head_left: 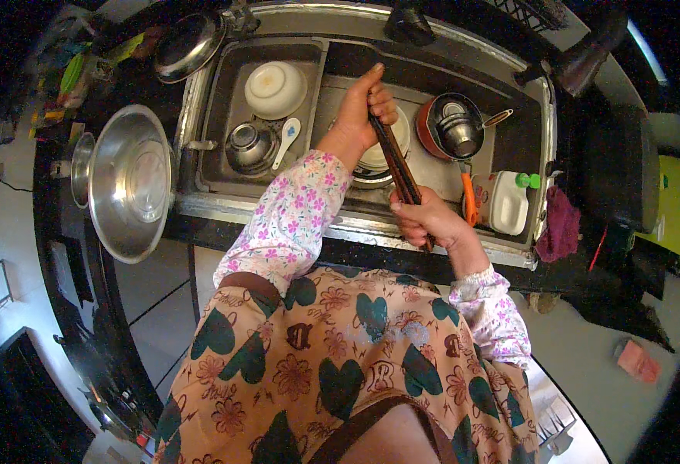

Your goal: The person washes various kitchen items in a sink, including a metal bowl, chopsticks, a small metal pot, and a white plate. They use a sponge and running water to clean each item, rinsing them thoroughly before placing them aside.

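Note:
A bundle of dark brown chopsticks (399, 164) slants over the right basin of the sink (433, 166). My left hand (365, 108) is closed round its far end, thumb pointing up and away. Nearer the front edge, my right hand (433, 216) grips the near end of the same bundle. Below the chopsticks lies a stack of pale plates or bowls (377, 157), partly hidden by my left hand and the sticks. Right of it stands a red pot (427, 127) with small metal bowls (461, 133) inside.
The left basin holds an upturned white bowl (275, 90), stacked metal bowls (249, 145) and a white spoon (287, 142). At right are an orange handle (468, 195), a white bottle (509, 204) and a purple cloth (559, 224). A large steel basin (129, 184) stands left, below a lid (191, 46).

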`<state>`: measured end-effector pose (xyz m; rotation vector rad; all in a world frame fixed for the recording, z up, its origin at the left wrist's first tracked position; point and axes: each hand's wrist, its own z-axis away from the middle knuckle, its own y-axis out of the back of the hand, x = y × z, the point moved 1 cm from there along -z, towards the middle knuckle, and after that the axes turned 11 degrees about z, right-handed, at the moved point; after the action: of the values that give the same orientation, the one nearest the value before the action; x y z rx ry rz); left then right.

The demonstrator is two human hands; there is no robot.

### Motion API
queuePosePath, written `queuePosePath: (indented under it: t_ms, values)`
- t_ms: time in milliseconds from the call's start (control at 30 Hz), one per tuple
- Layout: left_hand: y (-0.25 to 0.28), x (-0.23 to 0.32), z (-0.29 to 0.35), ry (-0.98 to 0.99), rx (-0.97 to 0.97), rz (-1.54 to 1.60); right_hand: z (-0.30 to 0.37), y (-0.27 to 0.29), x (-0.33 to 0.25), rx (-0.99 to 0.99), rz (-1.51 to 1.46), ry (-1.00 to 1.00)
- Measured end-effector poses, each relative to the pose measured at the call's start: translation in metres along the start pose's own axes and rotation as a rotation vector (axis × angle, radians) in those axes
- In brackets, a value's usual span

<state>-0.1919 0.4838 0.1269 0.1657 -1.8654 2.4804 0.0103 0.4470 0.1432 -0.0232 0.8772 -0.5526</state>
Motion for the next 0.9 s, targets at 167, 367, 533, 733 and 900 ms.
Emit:
queuePosePath:
  t_ms: [167,367,533,733,900]
  values:
    - [-0.020,-0.029,0.011,0.483,-0.484,0.143,-0.004,-0.016,-0.023,-0.095,-0.298,0.066]
    - [0.008,-0.032,0.003,-0.155,0.444,-0.014,-0.046,0.017,-0.001,0.773,1.088,0.402]
    - [0.046,-0.005,0.001,-0.358,0.486,0.172,-0.018,0.031,0.015,0.848,1.525,0.234]
    - [0.086,-0.042,0.004,0.034,0.230,0.253,-0.020,0.006,-0.008,1.161,1.237,0.387]
    - [0.060,-0.097,-0.007,0.201,-0.285,0.198,-0.053,-0.006,-0.025,1.098,1.147,0.769]
